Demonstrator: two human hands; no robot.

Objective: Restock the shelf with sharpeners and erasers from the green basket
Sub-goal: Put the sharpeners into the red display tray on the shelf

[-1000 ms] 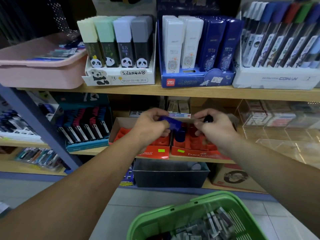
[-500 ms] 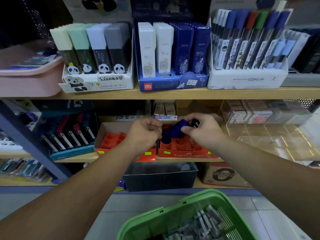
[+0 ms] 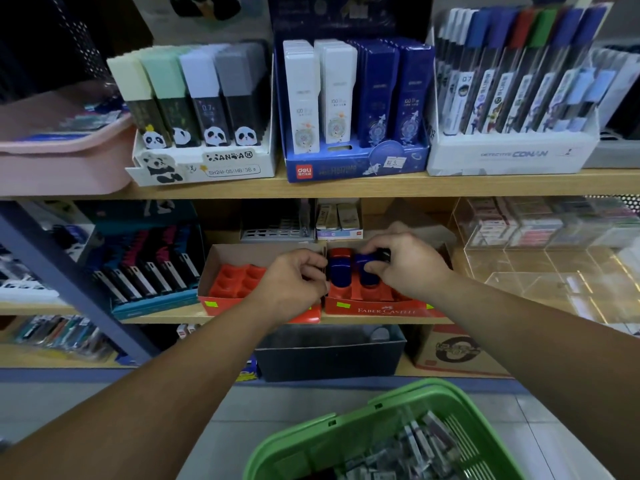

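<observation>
Both arms are stretched to the middle shelf (image 3: 166,318), and the action is over the red Faber-Castell tray (image 3: 381,308). The right hand (image 3: 408,268) comes in from above, fingers curled and pinching a blue sharpener (image 3: 365,271) by its top, the body down among the tray's red pockets. A small black piece (image 3: 383,253) peeks out by those same fingertips; what it is cannot be told. Just left of it a second sharpener (image 3: 338,273), blue with a red top, stands upright in the same tray. The left hand (image 3: 294,282) sits at the seam between this tray and the neighbouring red tray (image 3: 232,282), whose pockets show open on the left. Its fingers are curled in, knuckles up, fingertips right beside the second sharpener. Whether they grip anything is hidden from this view. Down at the bottom edge sits the green basket (image 3: 304,441), well below the shelf, with a heap of small wrapped packets (image 3: 419,448) inside, too blurred to say which are erasers and which are sharpeners.
</observation>
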